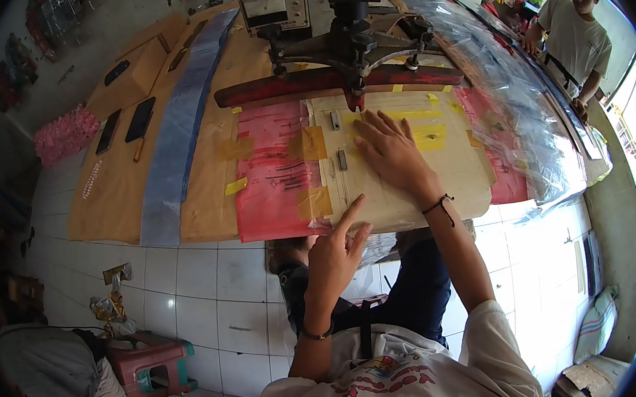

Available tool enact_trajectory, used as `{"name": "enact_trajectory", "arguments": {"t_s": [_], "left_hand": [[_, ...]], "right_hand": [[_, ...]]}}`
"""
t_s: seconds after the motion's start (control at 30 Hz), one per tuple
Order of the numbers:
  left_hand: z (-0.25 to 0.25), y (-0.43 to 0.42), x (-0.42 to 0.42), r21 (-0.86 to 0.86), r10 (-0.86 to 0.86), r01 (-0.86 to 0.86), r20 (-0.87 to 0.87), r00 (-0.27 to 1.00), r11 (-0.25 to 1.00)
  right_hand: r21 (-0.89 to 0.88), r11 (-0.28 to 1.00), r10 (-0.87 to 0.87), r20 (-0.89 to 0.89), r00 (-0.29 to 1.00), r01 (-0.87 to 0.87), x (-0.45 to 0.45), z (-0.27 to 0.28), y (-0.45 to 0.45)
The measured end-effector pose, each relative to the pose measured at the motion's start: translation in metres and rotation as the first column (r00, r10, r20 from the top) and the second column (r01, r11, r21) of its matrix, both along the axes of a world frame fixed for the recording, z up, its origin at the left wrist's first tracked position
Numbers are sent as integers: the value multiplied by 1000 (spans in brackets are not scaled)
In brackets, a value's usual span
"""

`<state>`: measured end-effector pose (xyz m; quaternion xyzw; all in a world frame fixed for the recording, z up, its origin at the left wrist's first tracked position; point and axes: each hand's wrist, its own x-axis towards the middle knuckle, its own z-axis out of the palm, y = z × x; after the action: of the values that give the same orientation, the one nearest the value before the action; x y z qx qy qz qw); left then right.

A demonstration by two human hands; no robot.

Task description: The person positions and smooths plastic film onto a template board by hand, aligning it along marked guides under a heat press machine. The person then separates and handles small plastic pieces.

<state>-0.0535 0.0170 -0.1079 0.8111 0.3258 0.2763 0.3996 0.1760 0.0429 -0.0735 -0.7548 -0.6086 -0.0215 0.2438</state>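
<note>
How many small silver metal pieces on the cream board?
2: one small silver metal piece near the curved red bar, the other piece closer to the wearer, both left of the right hand. The hand may hide more.

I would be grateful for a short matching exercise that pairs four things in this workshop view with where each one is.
Things
1. Right hand
2. Long blue strip
3. Wooden handle
4. Plastic stool

Places
A. Between the black device and the pink sheet
B. Over the tiled floor, lower left
C. Palm down over the cream sheet
D. Just below the black device in the picture

Pairs: 1-C, 2-A, 3-D, 4-B
</note>
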Motion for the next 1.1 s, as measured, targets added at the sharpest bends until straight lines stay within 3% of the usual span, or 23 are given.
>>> {"name": "enact_trajectory", "arguments": {"t_s": [0.1,0.23,0.5,0.6,0.7,0.9,1.1], "left_hand": [[1,1,1,-34,-4,4,8,1000,999],[5,1,-1,-96,-43,47,52,998,994],[-17,-6,0,-46,-29,34,101,994,998],[-21,-6,2,-17,-9,11,102,995,1000],[-24,-7,3,-20,14,-12,81,997,1000],[-21,-5,1,-90,-36,47,117,992,995],[-14,-7,0,-124,-36,47,89,995,991]], "right_hand": [[71,997,10,-73,997,-5,4,-2,1],[81,996,22,13,1000,-23,2,-6,-1],[175,984,-19,-20,1000,22,3,-4,-2],[258,959,-84,-118,989,113,6,-2,0],[310,949,-53,-45,998,64,8,-7,-1],[332,941,-53,-38,998,63,3,-3,-1],[206,976,-55,-83,995,71,1,6,-4]]}}
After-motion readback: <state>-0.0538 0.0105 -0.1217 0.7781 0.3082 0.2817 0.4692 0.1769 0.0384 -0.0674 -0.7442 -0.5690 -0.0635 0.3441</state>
